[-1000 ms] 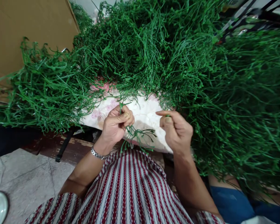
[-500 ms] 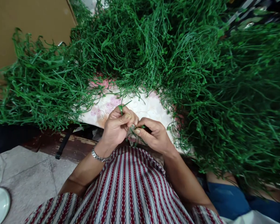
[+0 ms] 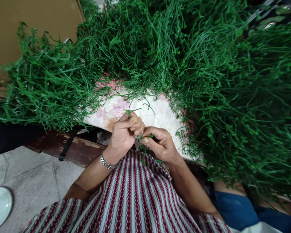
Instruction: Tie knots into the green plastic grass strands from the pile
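Note:
My left hand (image 3: 124,132), with a metal watch on the wrist, is closed on a thin green stem (image 3: 128,112) whose tip sticks up above the thumb. Close beside it, my right hand (image 3: 161,142) pinches a green sprig (image 3: 142,149) between thumb and forefinger, and part of that sprig hangs down over the striped shirt. The fingertips of both hands nearly touch at the near edge of a white flowered tabletop (image 3: 157,111). Heaps of long green stems (image 3: 160,48) lie around the far side and both sides of this surface.
A brown cardboard box (image 3: 46,19) stands at the far left. On the tiled floor at the lower left is a pale round dish (image 3: 0,207). A person's knees in blue clothing (image 3: 235,207) show at the lower right. A black strap (image 3: 69,144) hangs from the wooden table edge.
The sprig between my hands now hangs lower and shows more of its length. Both hands stay close together, slightly further right in view. The whole view has shifted a little.

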`<state>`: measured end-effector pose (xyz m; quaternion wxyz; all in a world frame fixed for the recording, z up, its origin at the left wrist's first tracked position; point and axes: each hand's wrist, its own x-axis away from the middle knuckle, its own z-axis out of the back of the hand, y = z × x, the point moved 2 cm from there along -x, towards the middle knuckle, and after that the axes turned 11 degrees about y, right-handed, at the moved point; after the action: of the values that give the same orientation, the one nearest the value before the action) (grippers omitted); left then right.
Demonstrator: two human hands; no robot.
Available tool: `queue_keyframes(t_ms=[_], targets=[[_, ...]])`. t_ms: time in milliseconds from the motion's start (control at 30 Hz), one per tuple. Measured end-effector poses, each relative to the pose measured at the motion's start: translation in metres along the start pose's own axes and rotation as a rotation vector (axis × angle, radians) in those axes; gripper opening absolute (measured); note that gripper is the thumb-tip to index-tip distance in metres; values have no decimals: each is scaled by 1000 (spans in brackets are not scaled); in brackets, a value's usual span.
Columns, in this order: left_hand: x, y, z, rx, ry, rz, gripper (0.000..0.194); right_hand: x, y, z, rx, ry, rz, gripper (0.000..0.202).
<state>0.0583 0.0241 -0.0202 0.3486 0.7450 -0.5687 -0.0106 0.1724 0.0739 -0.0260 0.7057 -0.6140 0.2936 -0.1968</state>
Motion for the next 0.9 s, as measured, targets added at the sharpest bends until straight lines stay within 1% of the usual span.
queue_keyframes(t_ms=[133,200,233,267,367,433,467,567,733,800,900], targets=[[-3,0,-1,16,17,29,35,1,-1,3,-41,-28,9,20],[-2,3,-4,5,-11,0,34,-1,-2,5,41,-11,48,19],[-2,5,-6,-3,-30,-29,33,-1,-2,6,106,18,73,18],[-1,7,-9,-13,-49,-62,33,-2,-2,7,176,68,101,16],[2,8,-14,-29,-72,-148,32,-4,1,7,327,286,208,9],[2,5,-14,-9,-72,-151,31,-3,3,2,375,383,305,4],[1,3,-13,12,-69,-145,30,-3,5,0,398,409,352,4],[-2,-2,-10,90,-61,-135,28,-1,9,-8,455,430,439,13],[-4,-2,-7,140,-88,-150,22,4,13,-12,516,393,503,26],[-4,-2,-7,114,-90,-160,22,5,13,-12,540,389,504,25],[-3,-3,-9,19,-84,-173,23,4,12,-9,602,396,459,16]])
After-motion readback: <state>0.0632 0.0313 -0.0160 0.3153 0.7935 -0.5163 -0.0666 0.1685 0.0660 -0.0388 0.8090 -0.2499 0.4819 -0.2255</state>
